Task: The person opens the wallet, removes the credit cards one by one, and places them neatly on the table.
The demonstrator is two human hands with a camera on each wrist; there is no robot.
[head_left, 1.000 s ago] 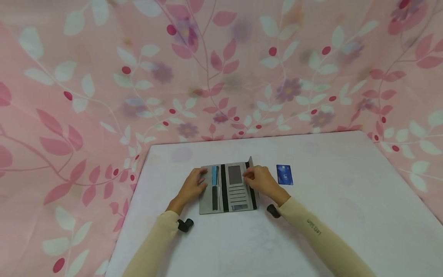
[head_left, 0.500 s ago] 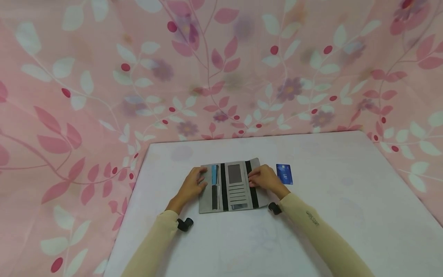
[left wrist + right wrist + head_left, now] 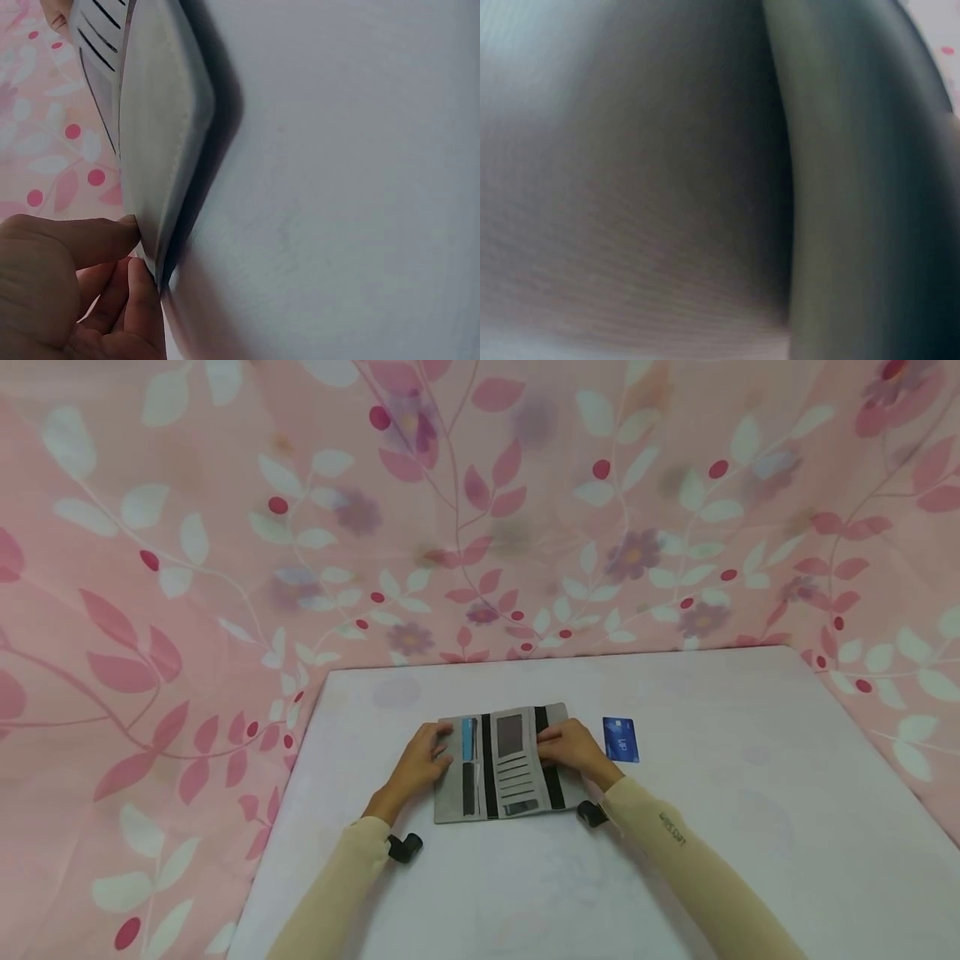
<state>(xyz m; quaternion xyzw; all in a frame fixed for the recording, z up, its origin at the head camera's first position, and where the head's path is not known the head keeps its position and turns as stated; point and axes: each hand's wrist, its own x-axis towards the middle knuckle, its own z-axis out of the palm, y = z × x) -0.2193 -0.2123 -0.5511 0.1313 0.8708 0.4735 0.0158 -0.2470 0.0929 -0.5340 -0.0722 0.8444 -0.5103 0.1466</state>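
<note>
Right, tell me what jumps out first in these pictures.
A grey wallet lies spread open in the middle of the white table, with the left hand on its left edge and the right hand on its right flap. A blue card lies just right of it.

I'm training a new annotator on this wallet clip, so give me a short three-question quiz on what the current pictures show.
1. True or false: the blue card lies on the table, apart from the wallet.
2. Which hand is nearer the blue card? A) left hand B) right hand
3. Fill in: the wallet lies ____ on the table, its card slots facing up.

Key
1. True: it lies just beyond the wallet's right edge, with no hand touching it.
2. B: the right hand rests on the wallet's right part, while the left hand holds its left edge.
3. open
</note>
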